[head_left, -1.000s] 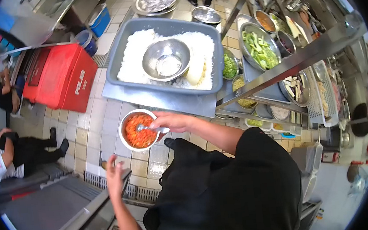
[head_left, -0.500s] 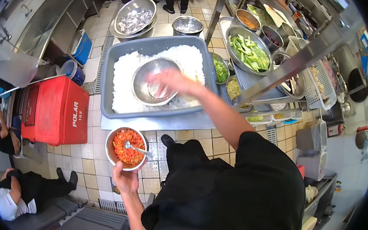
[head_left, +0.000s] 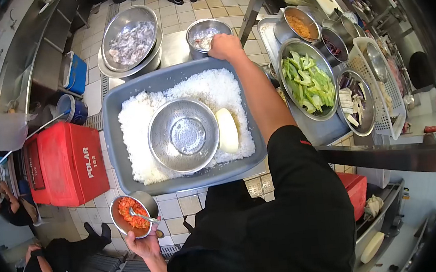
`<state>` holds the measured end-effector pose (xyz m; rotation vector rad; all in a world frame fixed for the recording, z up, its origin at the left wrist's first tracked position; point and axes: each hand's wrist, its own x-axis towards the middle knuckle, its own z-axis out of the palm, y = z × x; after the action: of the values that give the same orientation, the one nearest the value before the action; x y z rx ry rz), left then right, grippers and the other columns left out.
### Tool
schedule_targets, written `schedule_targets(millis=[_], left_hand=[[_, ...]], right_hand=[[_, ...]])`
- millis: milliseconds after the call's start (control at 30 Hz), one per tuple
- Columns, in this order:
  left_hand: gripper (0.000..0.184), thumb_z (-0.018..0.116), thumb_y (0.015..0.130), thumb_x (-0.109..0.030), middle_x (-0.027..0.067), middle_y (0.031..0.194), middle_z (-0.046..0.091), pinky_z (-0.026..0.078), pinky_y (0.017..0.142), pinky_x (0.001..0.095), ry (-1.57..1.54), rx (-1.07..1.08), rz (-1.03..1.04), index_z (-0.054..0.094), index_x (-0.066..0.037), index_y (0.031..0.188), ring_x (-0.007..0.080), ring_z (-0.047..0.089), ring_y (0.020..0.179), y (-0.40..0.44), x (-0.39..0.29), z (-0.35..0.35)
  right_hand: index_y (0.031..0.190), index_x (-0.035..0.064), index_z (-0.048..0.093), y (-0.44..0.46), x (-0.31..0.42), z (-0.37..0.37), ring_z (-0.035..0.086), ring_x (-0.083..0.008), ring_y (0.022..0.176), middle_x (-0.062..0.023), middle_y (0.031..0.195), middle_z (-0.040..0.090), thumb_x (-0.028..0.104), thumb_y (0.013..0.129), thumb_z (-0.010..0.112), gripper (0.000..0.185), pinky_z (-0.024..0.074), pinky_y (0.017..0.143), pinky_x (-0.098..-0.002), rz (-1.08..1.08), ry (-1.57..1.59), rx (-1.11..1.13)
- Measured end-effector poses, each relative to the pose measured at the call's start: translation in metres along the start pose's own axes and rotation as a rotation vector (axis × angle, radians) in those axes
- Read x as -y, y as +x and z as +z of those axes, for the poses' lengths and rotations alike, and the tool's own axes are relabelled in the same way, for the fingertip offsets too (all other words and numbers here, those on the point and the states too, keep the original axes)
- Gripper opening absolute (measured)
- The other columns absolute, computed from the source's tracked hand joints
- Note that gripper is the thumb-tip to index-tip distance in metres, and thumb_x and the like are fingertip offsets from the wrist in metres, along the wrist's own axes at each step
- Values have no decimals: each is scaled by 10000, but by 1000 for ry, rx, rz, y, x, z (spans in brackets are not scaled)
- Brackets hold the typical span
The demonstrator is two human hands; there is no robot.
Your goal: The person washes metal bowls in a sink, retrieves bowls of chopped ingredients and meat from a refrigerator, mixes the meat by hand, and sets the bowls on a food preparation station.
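Note:
My left hand (head_left: pixel 147 244) holds a steel pot (head_left: pixel 150 202) of chopped orange-red food (head_left: pixel 129 211) from below, with a spoon (head_left: pixel 143 216) resting in it. My right hand (head_left: pixel 224 46) is stretched to the near rim of a round steel pot (head_left: pixel 208 29) holding greyish-white pieces; its fingers are closed at the rim. Between my arms, a large grey tub (head_left: pixel 116 139) holds white rice (head_left: pixel 135 143). An empty perforated steel bowl (head_left: pixel 183 135) and a pale smooth oblong piece (head_left: pixel 227 130) lie on the rice.
Bowls with greyish pieces (head_left: pixel 132 44) stand beyond the tub. On the right are green vegetables (head_left: pixel 309 84), a bowl of dark and white strips (head_left: pixel 352 104) and a metal post (head_left: pixel 256 8). A red cooler (head_left: pixel 70 164) and two seated people are on the left.
The pot of orange-red food passed from my right hand to my left. My right hand then moved over the perforated bowl and on to the far steel pot. The view has shifted.

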<state>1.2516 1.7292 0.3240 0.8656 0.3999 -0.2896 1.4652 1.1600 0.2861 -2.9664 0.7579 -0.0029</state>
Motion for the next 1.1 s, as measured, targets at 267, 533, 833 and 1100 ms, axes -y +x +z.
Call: schedule_targets(millis=[267,533,833,1100], left_hand=[[790,664,731,-296,111,1352,464,472,878,677,41,26,-70,338,-118,1429,296,501,1195,29,-11,4],[797,667,712,-285,110,1365,445,454,892,688,28,29,-110,341,-120,1421,300,497,1190,43,-12,6],[777,649,718,-278,99,1357,451,464,891,678,43,26,-73,350,-127,1418,289,501,1179,49,-9,10],[813,663,695,-291,120,1347,455,497,843,668,21,-79,-23,343,-120,1423,315,511,1171,48,-10,14]], right_hand=[[919,58,713,10,-38,-56,689,-187,672,-111,686,661,241,816,679,212,511,605,-330,133,942,-403],[924,27,690,-3,71,-50,654,-238,781,-130,888,666,149,802,692,173,516,716,-322,-298,1020,-437],[911,88,687,8,163,-10,623,-294,936,-105,979,621,91,774,584,171,525,815,-389,-620,708,-324],[1067,86,695,64,47,14,681,-285,853,-163,984,692,111,743,588,342,534,757,-372,19,729,-457]])
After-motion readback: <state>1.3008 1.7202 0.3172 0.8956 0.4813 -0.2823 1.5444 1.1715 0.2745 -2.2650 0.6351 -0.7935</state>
